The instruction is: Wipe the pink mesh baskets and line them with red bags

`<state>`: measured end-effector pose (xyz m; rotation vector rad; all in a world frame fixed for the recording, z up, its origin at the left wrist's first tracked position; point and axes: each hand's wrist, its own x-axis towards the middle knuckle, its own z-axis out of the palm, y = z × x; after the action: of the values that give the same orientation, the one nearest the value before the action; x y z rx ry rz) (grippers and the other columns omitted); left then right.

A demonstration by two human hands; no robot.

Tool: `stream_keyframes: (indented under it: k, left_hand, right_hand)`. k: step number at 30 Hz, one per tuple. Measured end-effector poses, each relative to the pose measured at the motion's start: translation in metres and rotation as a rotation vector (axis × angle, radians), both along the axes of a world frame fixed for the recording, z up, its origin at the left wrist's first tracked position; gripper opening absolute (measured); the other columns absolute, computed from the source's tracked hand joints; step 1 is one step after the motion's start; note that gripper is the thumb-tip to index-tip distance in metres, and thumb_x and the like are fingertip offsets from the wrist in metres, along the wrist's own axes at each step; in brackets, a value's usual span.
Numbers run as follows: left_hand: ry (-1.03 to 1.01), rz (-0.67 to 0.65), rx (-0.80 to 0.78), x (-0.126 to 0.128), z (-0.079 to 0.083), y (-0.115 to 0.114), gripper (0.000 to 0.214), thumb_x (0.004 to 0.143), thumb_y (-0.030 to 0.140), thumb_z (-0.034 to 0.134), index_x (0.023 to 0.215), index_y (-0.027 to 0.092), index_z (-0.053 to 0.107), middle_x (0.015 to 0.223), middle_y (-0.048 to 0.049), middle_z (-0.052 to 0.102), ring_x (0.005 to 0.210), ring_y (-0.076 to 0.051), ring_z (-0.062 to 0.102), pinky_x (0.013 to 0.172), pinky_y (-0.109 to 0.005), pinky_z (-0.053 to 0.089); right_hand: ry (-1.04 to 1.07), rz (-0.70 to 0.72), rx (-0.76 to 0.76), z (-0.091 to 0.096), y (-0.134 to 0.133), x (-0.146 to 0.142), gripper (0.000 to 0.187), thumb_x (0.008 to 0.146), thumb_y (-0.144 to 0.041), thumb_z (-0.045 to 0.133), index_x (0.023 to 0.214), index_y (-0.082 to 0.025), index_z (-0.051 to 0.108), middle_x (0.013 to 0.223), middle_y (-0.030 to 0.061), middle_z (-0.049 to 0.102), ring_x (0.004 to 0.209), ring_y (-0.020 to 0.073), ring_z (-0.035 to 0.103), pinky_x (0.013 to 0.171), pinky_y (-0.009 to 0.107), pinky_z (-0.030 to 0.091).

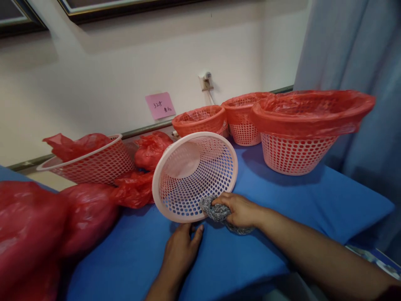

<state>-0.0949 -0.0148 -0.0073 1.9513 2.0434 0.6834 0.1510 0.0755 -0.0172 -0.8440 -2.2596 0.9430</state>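
Here's the pale pink basket (200,173) at the centre of the frame, tipped on its side, mouth facing us, on the blue tablecloth (134,255). The right hand (241,211) has a speckled grey cloth (216,210) bunched in its fingers, up against the basket's lower right edge. The left hand (181,251) is at the bottom rim, thumb apart, fingertips partly hidden; whether it grips, I can't tell. Red bags (34,221) crowd the lower left, and a big red-lined basket (297,154) stands at right.
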Motion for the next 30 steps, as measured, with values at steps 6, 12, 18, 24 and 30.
stream_keyframes:
  k: [6,12,18,24,30]
  left_hand:
    - [-0.485,-0.008,0.123,0.004,0.008,0.0,0.045,0.088,0.058,0.066,0.081,0.014,0.076,0.063,-0.0046,0.072,0.051,-0.018,0.062,0.051,-0.027,0.051]
    - [-0.257,-0.097,0.427,0.003,0.019,-0.019,0.035,0.091,0.042,0.068,0.069,0.016,0.074,0.057,-0.0007,0.068,0.05,-0.014,0.06,0.052,-0.023,0.049]
    - [-0.342,-0.062,0.473,0.011,0.018,-0.021,0.033,0.095,0.042,0.063,0.08,0.016,0.075,0.063,-0.0011,0.071,0.056,-0.015,0.065,0.06,-0.024,0.054]
    - [-0.363,-0.157,0.412,0.011,0.022,-0.016,0.026,0.095,0.039,0.064,0.09,0.015,0.075,0.07,-0.0013,0.075,0.055,-0.014,0.065,0.055,-0.022,0.053]
    - [-0.26,-0.096,0.474,0.01,0.02,-0.023,0.035,0.094,0.039,0.063,0.071,0.016,0.074,0.057,-0.0007,0.067,0.05,-0.012,0.059,0.055,-0.021,0.049]
  right_hand:
    - [-0.019,0.038,0.078,0.004,-0.003,0.002,0.07,0.067,-0.001,0.062,0.131,-0.028,0.069,0.121,0.0044,0.069,0.118,0.023,0.063,0.105,0.036,0.051]
    - [-0.278,-0.518,0.252,0.023,0.019,0.027,0.056,0.086,-0.005,0.055,0.137,-0.025,0.066,0.13,0.0122,0.064,0.113,0.0285,0.058,0.1,0.043,0.049]
    - [-0.269,-0.397,0.256,0.021,0.018,0.027,0.058,0.081,-0.001,0.059,0.132,-0.025,0.071,0.131,0.0108,0.066,0.115,0.0264,0.059,0.102,0.041,0.048]
    - [0.152,0.268,-0.133,0.007,-0.001,0.002,0.066,0.066,-0.006,0.077,0.128,-0.029,0.073,0.125,-0.0002,0.072,0.114,0.0194,0.068,0.105,0.032,0.051]
    - [-0.094,-0.245,0.027,0.013,0.021,0.026,0.068,0.073,0.002,0.062,0.134,-0.026,0.07,0.131,0.0058,0.069,0.124,0.025,0.062,0.11,0.038,0.048]
